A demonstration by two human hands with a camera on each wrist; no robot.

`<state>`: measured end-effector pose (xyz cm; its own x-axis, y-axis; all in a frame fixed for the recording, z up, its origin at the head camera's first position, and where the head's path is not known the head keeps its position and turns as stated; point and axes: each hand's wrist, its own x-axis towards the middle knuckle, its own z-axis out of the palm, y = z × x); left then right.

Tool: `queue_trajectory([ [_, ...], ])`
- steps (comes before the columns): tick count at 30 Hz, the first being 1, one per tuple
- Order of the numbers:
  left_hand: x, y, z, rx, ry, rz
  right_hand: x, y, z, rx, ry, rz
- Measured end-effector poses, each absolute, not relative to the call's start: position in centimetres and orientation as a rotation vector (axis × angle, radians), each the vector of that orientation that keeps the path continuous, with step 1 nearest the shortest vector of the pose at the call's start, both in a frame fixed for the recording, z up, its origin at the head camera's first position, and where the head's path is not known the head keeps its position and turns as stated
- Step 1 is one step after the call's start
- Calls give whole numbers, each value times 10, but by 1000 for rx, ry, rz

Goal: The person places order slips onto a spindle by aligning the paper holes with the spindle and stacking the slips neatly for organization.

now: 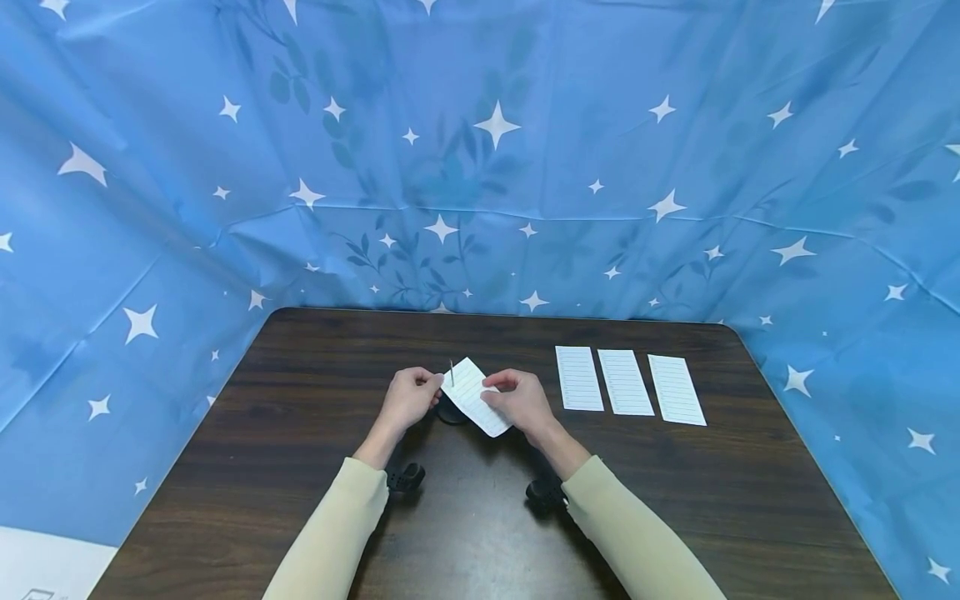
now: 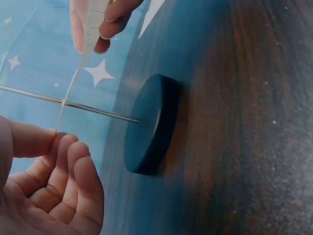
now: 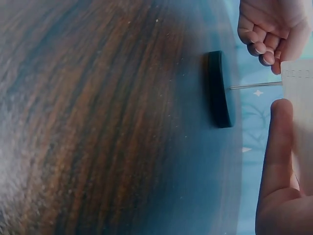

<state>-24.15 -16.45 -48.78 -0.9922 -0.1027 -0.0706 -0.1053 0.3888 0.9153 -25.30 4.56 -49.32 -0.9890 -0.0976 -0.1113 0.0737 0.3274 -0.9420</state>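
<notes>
A bill spike stands on the table, with a round black base point(image 2: 149, 125) and a thin metal rod point(image 2: 105, 112). The rod passes through a lined white paper slip point(image 1: 471, 398) near one corner, and the slip sits well above the base. My left hand point(image 1: 408, 396) pinches that corner between thumb and index finger, its other fingers curled. On the opposite side, my right hand point(image 1: 521, 402) grips the slip between thumb and fingers. In the right wrist view the paper hides part of the rod.
Three more lined slips lie in a row to the right: one on the left point(image 1: 580, 378), one in the middle point(image 1: 626, 382) and one on the right point(image 1: 677, 390). The dark wooden table point(image 1: 315, 467) ends at a blue star-patterned curtain point(image 1: 480, 175).
</notes>
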Motion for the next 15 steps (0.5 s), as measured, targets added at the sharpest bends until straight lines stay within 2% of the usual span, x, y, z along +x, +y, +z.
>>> queue_trajectory([
  [15,-243,-163,-499,-117,2805,1385,-253,46,-503,-162,2573,-1515],
])
